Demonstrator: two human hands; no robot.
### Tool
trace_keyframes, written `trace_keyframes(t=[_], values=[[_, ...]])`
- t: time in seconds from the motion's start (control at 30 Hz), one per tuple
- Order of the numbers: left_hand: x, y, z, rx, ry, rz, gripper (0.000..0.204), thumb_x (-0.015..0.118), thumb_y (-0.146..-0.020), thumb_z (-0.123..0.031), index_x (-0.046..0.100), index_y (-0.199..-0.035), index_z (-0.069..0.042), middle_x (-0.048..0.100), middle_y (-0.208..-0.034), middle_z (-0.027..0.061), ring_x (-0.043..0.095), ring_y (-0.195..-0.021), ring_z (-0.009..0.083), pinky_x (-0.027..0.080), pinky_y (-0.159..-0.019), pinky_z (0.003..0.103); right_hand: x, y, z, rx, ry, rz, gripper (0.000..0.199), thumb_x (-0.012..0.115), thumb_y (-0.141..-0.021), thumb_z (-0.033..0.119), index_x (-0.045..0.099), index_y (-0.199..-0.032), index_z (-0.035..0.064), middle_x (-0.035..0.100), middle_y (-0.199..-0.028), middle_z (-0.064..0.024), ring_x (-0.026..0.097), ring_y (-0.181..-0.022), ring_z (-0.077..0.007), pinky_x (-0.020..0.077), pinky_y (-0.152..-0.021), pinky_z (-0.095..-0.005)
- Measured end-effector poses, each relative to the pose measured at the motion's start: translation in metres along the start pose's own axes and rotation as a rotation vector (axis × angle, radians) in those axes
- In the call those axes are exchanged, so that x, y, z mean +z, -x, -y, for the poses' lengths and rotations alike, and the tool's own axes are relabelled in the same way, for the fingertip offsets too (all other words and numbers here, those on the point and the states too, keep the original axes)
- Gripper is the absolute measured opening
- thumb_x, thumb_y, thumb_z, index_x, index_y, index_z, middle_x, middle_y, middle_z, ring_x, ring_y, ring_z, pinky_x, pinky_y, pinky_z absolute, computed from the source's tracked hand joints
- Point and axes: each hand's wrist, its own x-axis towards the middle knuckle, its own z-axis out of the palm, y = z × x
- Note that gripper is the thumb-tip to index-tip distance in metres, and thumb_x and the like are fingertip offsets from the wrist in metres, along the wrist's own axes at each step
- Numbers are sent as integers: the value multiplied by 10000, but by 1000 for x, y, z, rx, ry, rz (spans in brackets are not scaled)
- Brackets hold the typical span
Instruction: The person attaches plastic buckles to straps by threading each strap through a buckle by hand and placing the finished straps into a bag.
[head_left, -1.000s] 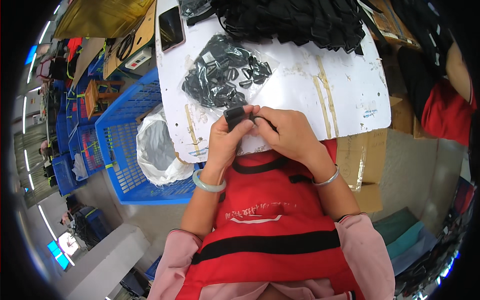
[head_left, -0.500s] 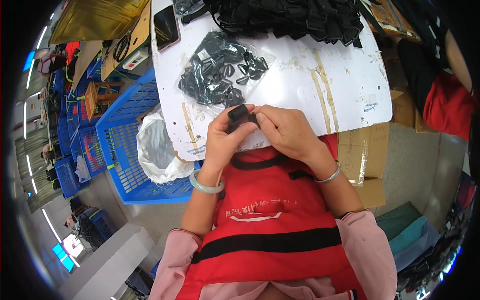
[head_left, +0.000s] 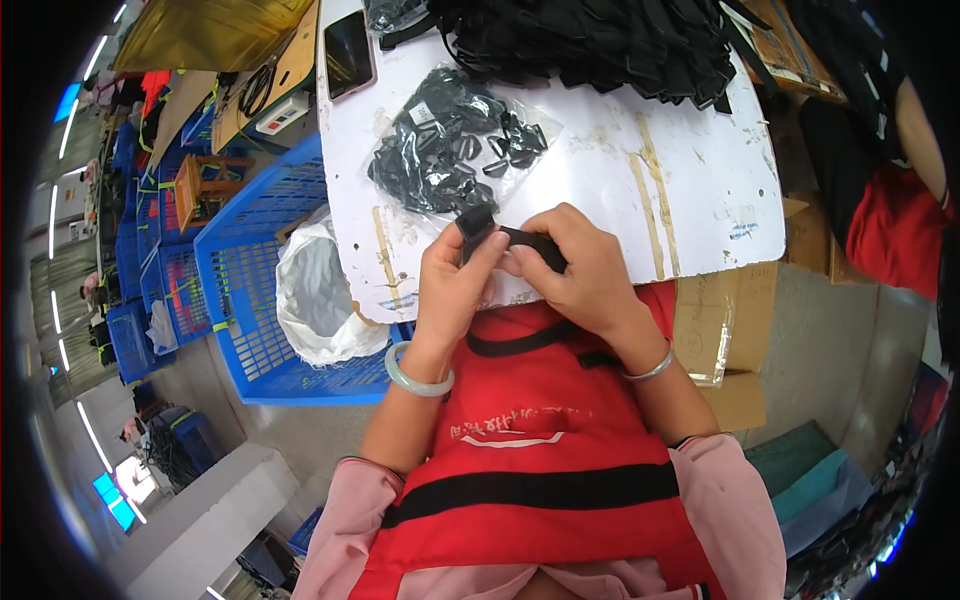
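At the near edge of the white bench (head_left: pixel 700 190), a black plastic buckle (head_left: pixel 476 222) sat pinched between both hands, with a short black strap (head_left: pixel 530 240) running right from it. Left hand (head_left: pixel 452 290) was closed around the buckle, thumb up against its side; right hand (head_left: pixel 583 270) was closed on the strap, fingers curled over it. Both hands touched each other over the bench edge, just above the red apron (head_left: pixel 540 440). Pale green bangle (head_left: pixel 418 372) on the left wrist, thin silver bangle (head_left: pixel 650 368) on the right.

Just beyond the hands lay a clear bag of black buckles (head_left: pixel 450 150), some loose at its open side. Farther back, a big heap of black straps (head_left: pixel 600 40) covered the far bench. A phone (head_left: pixel 350 52) lay at the far left corner of the bench.

Left of the bench stood a blue plastic crate (head_left: pixel 240 300) with a white plastic bag (head_left: pixel 320 300) in it. Right of the bench, cardboard boxes (head_left: pixel 715 320) on the floor. Another person in red (head_left: pixel 890 240) sat at the right edge, mostly cut off.
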Motion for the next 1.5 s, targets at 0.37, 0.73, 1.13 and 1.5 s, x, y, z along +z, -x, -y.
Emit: trace_keyframes(t=[0.37,0.73,1.13,1.5], values=[[2,2,-4,81,239,61,611,238,-956,-514,519,-1151,-7,536,-874,38,376,-501,47,284,-425,176,13,8,-5,572,-898,342,204,482,-891,222,527,-783,54,517,-650,3,394,-505,-40,296,-441,-181],[8,10,12,427,-175,-21,810,169,-882,-665,459,-1261,-10,500,-999,28,418,-638,50,317,-556,181,21,11,6,604,-1178,284,193,473,-900,213,533,-819,48,524,-657,-2,370,-485,-33,291,-435,-163],[0,11,13,549,-350,88,451,406,-941,-316,509,-1220,23,488,-1048,120,499,-878,204,420,-751,302,-8,10,7,456,-1092,233,173,505,-918,224,548,-923,57,503,-733,43,413,-601,-10,319,-518,-154],[-21,19,-14,486,-590,225,343,709,-694,-58,626,-1023,-10,583,-875,85,574,-809,180,443,-707,267,-22,4,-14,112,-858,211,233,475,-927,148,587,-1042,-21,554,-1072,-64,523,-941,-109,419,-823,-253]])
